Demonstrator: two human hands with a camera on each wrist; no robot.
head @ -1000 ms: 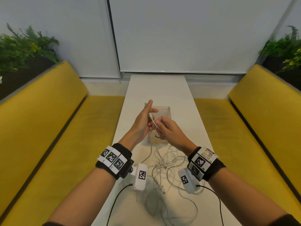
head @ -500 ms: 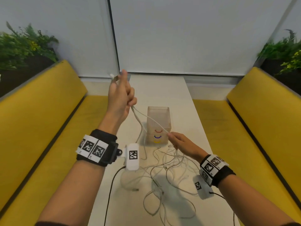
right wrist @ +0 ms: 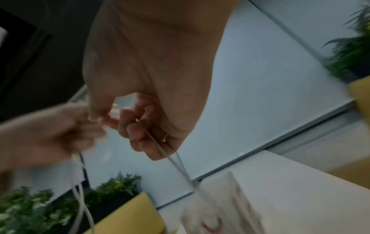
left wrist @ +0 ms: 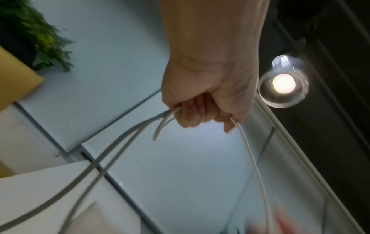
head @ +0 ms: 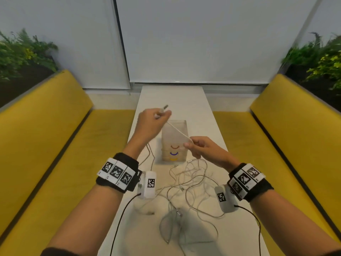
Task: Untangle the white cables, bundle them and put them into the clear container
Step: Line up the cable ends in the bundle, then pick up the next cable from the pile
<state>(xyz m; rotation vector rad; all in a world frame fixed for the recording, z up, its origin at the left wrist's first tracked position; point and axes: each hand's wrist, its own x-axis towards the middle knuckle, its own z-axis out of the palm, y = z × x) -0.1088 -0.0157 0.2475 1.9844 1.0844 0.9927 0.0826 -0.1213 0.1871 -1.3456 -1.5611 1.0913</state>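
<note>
A white cable [head: 178, 133] is stretched taut between my two hands above the clear container [head: 174, 143]. My left hand [head: 150, 124] grips the cable near its plug end, which sticks up past the fingers; in the left wrist view its fingers [left wrist: 197, 114] curl round strands of the cable [left wrist: 250, 158]. My right hand [head: 200, 147] pinches the same cable lower down, to the right of the container; the right wrist view shows the cable [right wrist: 158, 147] running through its curled fingers. A tangle of white cables [head: 188, 183] lies on the white table [head: 208, 119] between my wrists.
The clear container stands upright mid-table with coloured bands [head: 173, 153] inside. Yellow benches [head: 55, 145] flank the narrow table on both sides. Plants [head: 24, 52] sit behind the bench backs. Black wrist-camera leads [head: 121, 215] trail over the near table edge.
My left hand has come down and right from its raised position, toward the container. My right hand has lifted slightly, and the cable span between them is shorter.
</note>
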